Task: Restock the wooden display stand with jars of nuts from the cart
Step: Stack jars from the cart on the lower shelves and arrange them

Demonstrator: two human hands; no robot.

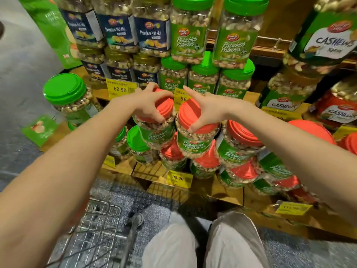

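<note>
Two red-lidded pistachio jars are held side by side above the wooden display stand (148,171). My left hand (150,105) grips the lid of the left jar (156,132) from above. My right hand (204,109) grips the lid of the right jar (193,142), index finger pointing up-left. Both jars hang over a row of red-lidded pistachio jars (239,140) stacked on the stand's middle step. The wire cart (100,229) is at the bottom left, near my legs.
Green-lidded pistachio jars (202,74) and navy nut-mix jars (119,33) fill the upper tiers. Cashew jars (286,93) stand at the right. A green-lidded jar (67,95) sits at the stand's left end. Yellow price tags (178,178) hang on the step edges.
</note>
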